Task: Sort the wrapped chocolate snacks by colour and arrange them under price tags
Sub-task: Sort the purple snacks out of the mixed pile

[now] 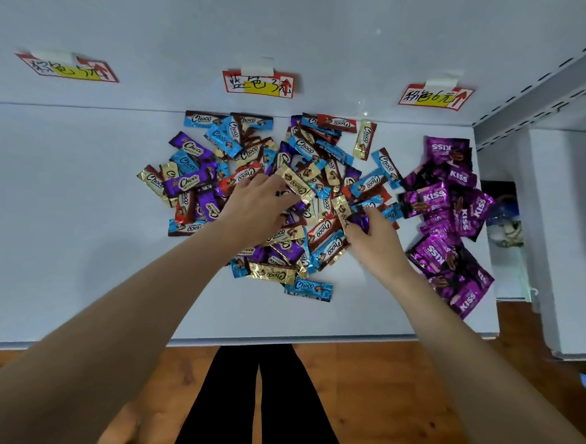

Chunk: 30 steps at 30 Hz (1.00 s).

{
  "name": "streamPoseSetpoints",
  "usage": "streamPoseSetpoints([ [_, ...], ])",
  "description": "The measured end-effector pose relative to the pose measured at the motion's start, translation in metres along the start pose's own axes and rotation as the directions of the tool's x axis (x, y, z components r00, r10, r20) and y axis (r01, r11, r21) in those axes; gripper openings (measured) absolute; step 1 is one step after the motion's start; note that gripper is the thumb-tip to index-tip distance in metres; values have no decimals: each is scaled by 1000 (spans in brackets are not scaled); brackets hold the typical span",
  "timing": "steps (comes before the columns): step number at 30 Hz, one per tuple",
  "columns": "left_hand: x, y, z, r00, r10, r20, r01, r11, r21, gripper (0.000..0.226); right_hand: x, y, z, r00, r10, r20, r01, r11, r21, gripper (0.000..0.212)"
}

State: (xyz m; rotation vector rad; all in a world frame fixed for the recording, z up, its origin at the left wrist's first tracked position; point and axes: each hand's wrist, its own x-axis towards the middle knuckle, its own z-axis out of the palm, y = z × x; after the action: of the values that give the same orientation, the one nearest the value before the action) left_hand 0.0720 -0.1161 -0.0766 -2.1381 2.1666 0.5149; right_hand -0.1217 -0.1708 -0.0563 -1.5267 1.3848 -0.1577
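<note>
Magenta KISS packs [450, 211] are heaped at the right of the surface [62, 207], below the right tag [434, 96]; that group looks done. Choco pile [191, 181] sits under the middle tag [259, 83]: blue, gold, red and purple, still mixed. Left grip [254, 209] rests flat on the pile, fingers spread. Right grip [378, 242] curls round a purple bar [362, 222] at the pile's right edge. Left tag [67, 67] has no group yet. Most of the sorting remains, I judge.

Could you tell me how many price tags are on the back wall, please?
3: the left tag at far left, the middle tag above the mixed pile, the right tag above the purple Kiss packs. None appears hidden.
</note>
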Motion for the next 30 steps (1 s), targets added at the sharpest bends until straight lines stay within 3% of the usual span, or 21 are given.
streamPoseSetpoints([
  [11,19,21,-5,994,-109,-9,109,994,25,28,-5,0,2,998,-38,39,40,998,-39,20],
  [15,21,18,-8,995,-100,-25,98,993,-69,31,-3,2,3,998,-51,44,53,997,-53,18],
  [18,7,12,-17,971,-219,-97,189,948,-256,42,-2,2,8,994,-91,54,95,993,-72,12],
  [22,-37,-3,-23,886,-428,-180,286,809,-514,41,-4,-1,24,969,-202,141,225,960,-169,8],
  [26,-75,-9,-12,834,-544,-91,386,694,-608,23,-3,-8,48,957,-158,243,253,865,-434,33],
  [28,-87,-7,-6,838,-544,-42,413,683,-603,19,0,-11,56,965,-137,223,241,802,-547,39],
  [30,-93,-2,-1,879,-477,-24,391,747,-538,19,4,-14,59,971,-127,203,223,786,-577,34],
])
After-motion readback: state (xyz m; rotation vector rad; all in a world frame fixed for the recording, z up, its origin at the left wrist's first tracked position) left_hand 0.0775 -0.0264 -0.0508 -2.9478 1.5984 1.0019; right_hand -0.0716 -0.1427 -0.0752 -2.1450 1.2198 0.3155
